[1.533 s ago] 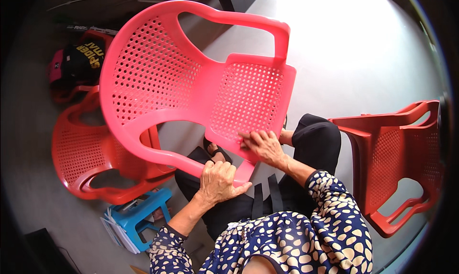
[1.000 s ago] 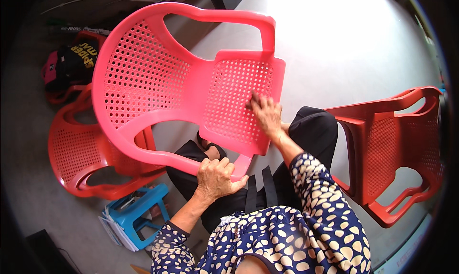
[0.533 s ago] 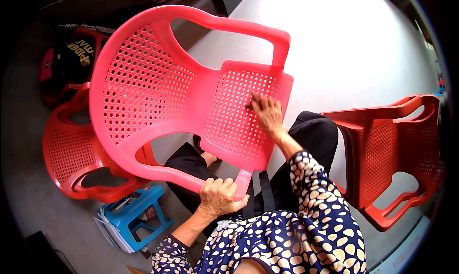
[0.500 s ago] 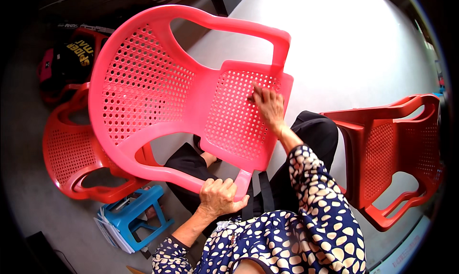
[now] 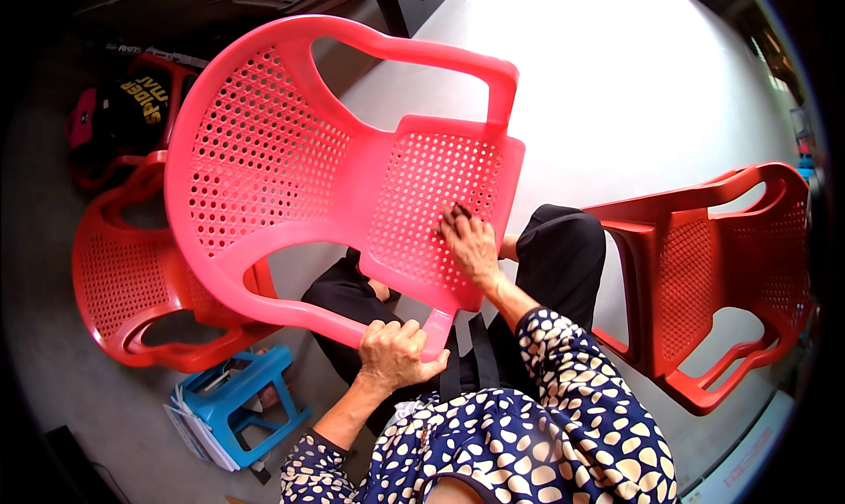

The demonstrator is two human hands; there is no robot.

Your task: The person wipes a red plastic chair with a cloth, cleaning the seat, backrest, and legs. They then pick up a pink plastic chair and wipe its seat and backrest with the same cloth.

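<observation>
A pink-red plastic armchair (image 5: 352,187) with a perforated back and seat is tipped over my lap, its back toward the left. My left hand (image 5: 393,354) is closed around the front end of its near armrest. On the chair's perforated seat rests my right hand (image 5: 473,250), its fingers bent down against the surface. Something small and dark shows at those fingertips; its kind cannot be made out.
Red plastic chairs (image 5: 695,279) stand at the right, and another red chair (image 5: 128,275) is at the left. A blue stool (image 5: 242,403) with papers sits at the lower left. Behind lies a black bag (image 5: 132,108) on a red chair.
My right hand has slid across the seat toward me and slightly left. The chair has shifted a little, while my left hand keeps its grip on the armrest.
</observation>
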